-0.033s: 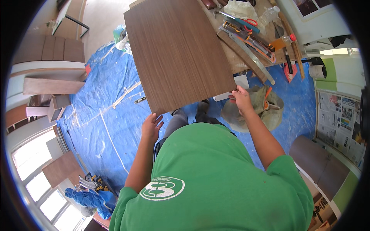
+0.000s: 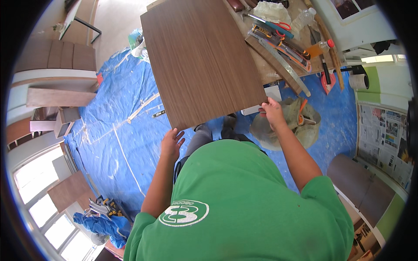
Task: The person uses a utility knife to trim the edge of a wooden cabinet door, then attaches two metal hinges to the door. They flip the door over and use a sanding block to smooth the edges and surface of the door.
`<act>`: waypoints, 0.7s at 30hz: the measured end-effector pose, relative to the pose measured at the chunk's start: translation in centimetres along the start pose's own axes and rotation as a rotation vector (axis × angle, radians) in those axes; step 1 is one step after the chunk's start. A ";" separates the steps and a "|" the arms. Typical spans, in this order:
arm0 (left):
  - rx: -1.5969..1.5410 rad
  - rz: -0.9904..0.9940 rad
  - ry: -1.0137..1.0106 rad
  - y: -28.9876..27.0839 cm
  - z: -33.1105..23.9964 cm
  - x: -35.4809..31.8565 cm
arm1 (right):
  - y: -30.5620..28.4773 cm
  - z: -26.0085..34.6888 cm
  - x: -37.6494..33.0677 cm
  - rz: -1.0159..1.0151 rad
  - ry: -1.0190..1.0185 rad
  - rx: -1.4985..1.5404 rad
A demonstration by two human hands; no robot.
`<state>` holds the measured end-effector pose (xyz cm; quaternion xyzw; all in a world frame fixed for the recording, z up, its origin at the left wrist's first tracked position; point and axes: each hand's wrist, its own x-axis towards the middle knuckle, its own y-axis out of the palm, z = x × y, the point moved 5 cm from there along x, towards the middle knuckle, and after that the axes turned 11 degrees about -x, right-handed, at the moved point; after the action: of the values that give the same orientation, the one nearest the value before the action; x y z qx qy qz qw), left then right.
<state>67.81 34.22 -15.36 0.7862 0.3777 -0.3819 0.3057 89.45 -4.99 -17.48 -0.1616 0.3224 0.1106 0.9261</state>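
Head view: large brown wood-grain panel (image 2: 202, 58) fills top centre, near edge toward the person, far end lying over the table (image 2: 265, 71).

Left hand (image 2: 172, 143) sits at the panel's near left corner, fingers spread open, fingertips at the edge. Touching or just short of it, can't tell. Nothing gripped.

Right hand (image 2: 273, 112) is at the near right corner, fingers curled at the panel edge, apparently holding it. A white block (image 2: 263, 101) lies just under that corner, beside the hand.

Table, right of the panel: long metal ruler (image 2: 285, 65) lying diagonal, red-handled scissors (image 2: 282, 26), clear bottle with red cap (image 2: 320, 47), crumpled whitish cloth (image 2: 269, 9), other hand tools too small to identify.

Floor: blue tarp (image 2: 117, 130) under everything. Grey-tan tool bag (image 2: 300, 119) on it, just right of the right hand. Newspaper sheets (image 2: 385, 135) at far right. More wood-grain boards (image 2: 56, 56) stacked far left, well apart from the panel. Blue cloth heap (image 2: 102, 224) bottom left.

Person wears a green shirt (image 2: 244, 204), which blocks the lower centre.
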 end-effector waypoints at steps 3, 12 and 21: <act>0.126 0.005 0.030 0.7 -0.2 0.3 | -0.2 0.3 0.5 -0.035 -0.064 -0.148; 0.140 0.038 0.056 1.1 -0.5 3.7 | -2.7 0.6 3.1 -0.187 -0.154 -0.388; 0.097 0.019 0.077 0.6 -1.0 3.9 | -5.9 -0.2 2.8 -0.306 -0.153 -0.495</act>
<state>70.34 36.07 -17.93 0.8178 0.3627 -0.3661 0.2562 93.34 -10.22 -18.07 -0.4205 0.1870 0.0571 0.8860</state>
